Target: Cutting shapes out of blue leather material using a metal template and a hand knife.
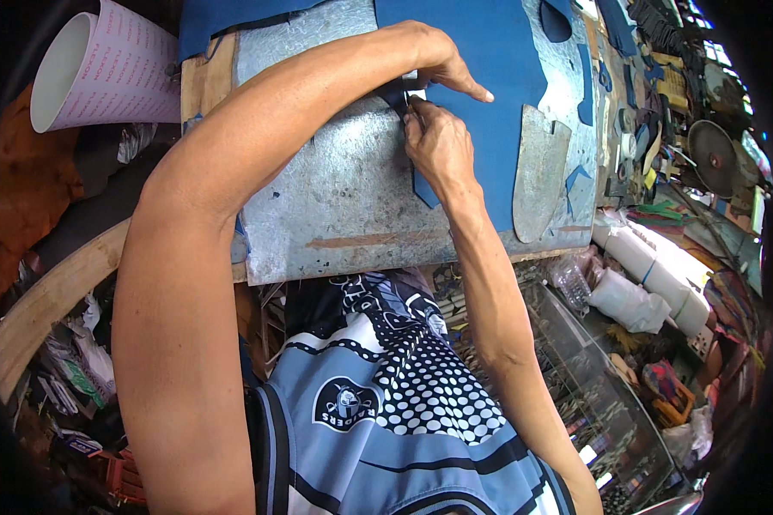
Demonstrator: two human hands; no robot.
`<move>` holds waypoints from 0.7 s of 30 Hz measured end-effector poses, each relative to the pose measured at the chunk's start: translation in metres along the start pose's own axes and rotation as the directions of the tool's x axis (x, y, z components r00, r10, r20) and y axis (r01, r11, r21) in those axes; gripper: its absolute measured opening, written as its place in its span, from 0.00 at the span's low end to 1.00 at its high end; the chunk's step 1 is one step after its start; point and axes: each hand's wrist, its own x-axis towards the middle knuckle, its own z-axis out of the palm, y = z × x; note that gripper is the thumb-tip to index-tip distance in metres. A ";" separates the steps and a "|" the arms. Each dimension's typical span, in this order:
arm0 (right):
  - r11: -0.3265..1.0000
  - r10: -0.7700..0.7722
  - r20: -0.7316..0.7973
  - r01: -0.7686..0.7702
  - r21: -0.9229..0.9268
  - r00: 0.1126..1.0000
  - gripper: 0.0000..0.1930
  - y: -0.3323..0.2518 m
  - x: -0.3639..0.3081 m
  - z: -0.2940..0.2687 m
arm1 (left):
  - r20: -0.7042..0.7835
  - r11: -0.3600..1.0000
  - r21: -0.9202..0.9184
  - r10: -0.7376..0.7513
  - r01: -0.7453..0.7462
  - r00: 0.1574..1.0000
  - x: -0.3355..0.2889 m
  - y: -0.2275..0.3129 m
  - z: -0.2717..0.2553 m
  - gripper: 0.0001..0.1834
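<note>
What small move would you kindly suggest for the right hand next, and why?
Perhaps draw the right hand slightly toward the body: it sits curled close below the left hand, near the blue sheet's left edge, leaving little room between them.

The sleeveless jersey [343, 463] is blue-grey, with black-and-white trim [276, 446] and a black shield badge [346, 402] left of a white-dotted panel [438, 399].

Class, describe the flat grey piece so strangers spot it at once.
Find the silvery worktop, then the blue sheet on it. Right of the right hand, along that sheet's edge, lies the flat grey piece. Unlike the blue scrap beside it, it's grey and round-bottomed.
</note>
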 end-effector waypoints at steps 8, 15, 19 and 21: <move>0.997 0.073 0.137 -0.074 0.007 0.988 0.16 0.006 -0.026 -0.023 | -0.340 0.934 0.321 0.269 -0.157 0.901 -0.017 -0.035 0.060 0.15; 0.999 -0.019 0.119 0.015 0.034 0.993 0.14 0.025 -0.058 -0.033 | -0.580 0.939 0.319 0.302 -0.130 0.756 -0.024 -0.042 0.114 0.29; 0.999 -0.032 0.160 0.027 0.030 0.987 0.14 0.036 -0.081 -0.044 | -0.581 0.945 0.305 0.282 -0.117 0.763 -0.024 -0.039 0.116 0.29; 0.999 -0.043 0.180 0.039 0.024 0.983 0.15 0.043 -0.095 -0.050 | -0.583 0.950 0.296 0.264 -0.102 0.768 -0.026 -0.036 0.116 0.29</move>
